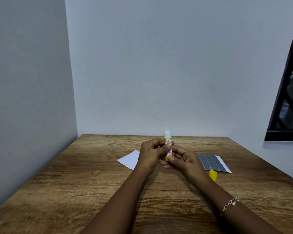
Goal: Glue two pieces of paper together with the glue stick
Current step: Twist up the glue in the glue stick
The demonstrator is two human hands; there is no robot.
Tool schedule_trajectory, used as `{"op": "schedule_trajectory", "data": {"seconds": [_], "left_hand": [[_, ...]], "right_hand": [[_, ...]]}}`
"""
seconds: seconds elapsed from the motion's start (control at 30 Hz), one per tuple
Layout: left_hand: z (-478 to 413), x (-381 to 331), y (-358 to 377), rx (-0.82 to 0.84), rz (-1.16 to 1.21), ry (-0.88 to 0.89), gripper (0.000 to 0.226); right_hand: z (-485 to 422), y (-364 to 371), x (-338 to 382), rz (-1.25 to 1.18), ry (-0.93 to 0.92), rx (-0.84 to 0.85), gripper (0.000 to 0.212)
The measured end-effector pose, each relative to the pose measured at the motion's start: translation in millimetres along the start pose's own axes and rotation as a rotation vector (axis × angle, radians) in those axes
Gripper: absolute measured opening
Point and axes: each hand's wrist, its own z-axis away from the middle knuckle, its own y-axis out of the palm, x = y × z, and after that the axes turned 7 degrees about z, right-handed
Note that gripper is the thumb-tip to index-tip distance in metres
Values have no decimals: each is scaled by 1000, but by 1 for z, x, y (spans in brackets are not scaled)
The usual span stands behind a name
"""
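Observation:
A yellow and white glue stick [168, 138] stands upright above the table, uncapped, with white glue showing at its top. My left hand [150, 154] grips its body and my right hand [181, 160] pinches its yellow base. Its yellow cap [213, 175] lies on the table to the right. A white sheet of paper [129, 159] lies flat behind my left hand, partly hidden by it. A dark grey lined sheet with a white edge [211, 162] lies behind my right hand.
The wooden table [91, 191] fills the lower half of the view and meets grey walls at the back and left. A dark window frame [284, 98] is at the right. A bracelet [230, 203] sits on my right wrist.

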Motion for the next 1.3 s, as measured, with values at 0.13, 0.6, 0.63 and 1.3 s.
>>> {"op": "schedule_trajectory", "data": {"seconds": [0.13, 0.6, 0.63, 1.3], "left_hand": [[1, 0, 2, -18, 8, 12, 10], [0, 0, 1, 11, 24, 0, 8], [1, 1, 2, 0, 20, 7, 8], [2, 0, 2, -18, 91, -11, 8]], "right_hand": [[1, 4, 0, 116, -51, -41, 32], [0, 2, 4, 60, -40, -17, 26], [1, 2, 4, 95, -46, -16, 26], [2, 8, 1, 53, -3, 17, 33]]}}
